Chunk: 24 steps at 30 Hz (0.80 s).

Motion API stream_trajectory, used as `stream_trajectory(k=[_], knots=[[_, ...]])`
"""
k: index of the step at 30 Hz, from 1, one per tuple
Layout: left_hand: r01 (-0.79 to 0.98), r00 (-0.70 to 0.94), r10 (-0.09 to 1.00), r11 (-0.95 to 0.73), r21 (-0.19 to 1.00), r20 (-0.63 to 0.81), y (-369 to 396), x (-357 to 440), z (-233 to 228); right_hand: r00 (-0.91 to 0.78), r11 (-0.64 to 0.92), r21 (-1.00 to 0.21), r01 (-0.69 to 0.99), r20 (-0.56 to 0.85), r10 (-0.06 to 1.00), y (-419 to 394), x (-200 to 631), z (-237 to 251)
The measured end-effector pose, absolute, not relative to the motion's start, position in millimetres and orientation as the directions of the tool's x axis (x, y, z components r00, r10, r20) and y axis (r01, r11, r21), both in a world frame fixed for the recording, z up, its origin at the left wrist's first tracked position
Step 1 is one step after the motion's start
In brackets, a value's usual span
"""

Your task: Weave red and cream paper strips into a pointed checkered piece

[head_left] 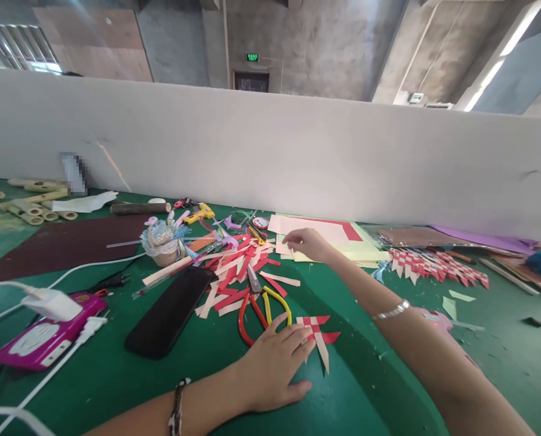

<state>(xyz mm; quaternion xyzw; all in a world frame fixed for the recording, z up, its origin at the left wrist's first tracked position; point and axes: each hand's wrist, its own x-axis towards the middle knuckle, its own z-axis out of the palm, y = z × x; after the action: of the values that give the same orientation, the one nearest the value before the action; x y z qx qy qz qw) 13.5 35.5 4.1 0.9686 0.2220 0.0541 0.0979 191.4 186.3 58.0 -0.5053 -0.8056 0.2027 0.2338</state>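
My left hand (277,363) lies flat on the green table, fingers spread, its fingertips on a small woven piece of red and pale pink paper strips (318,330). Under and beside those fingers are the handles of scissors (254,297), one red and one yellow, with the blades on a heap of strips. Stretched farther forward, my right hand (311,243) hangs above the table by the pale paper sheets (365,245). Its fingers are loosely bent, and nothing shows clearly between them. Loose red and pink paper strips (240,263) lie heaped to its left.
A black phone (170,315) and a magenta power strip (47,342) with white cables lie at left. Behind them stand a small decorated pot (163,242) and a yellow glue gun (200,213). Finished-looking woven pieces (438,266) lie at right. A white partition (270,151) closes the back.
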Motion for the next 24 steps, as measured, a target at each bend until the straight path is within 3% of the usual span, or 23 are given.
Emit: stream_trajectory(k=[5, 9, 12, 16, 24], knots=[[0.455, 0.858, 0.472, -0.881, 0.129, 0.203, 37, 12, -7, -0.306, 0.321, -0.49, 0.81, 0.113, 0.945, 269, 155, 41], [0.353, 0.888, 0.313, -0.933, -0.064, 0.337, 43, 12, -21, -0.288, 0.281, -0.408, 0.869, 0.045, 0.956, 314, 128, 28], [0.434, 0.763, 0.268, -0.886, -0.159, 0.588, 48, 17, -35, -0.277, 0.253, -0.347, 0.903, -0.02, 0.961, 335, 111, 21], [0.484, 0.658, 0.246, -0.862, -0.149, 0.712, 51, 26, -43, -0.247, 0.213, -0.274, 0.938, -0.096, 0.964, 349, 98, 15], [0.511, 0.63, 0.283, -0.853, -0.111, 0.724, 55, 29, -41, -0.199, 0.175, -0.204, 0.963, -0.102, 0.975, 360, 99, 8]])
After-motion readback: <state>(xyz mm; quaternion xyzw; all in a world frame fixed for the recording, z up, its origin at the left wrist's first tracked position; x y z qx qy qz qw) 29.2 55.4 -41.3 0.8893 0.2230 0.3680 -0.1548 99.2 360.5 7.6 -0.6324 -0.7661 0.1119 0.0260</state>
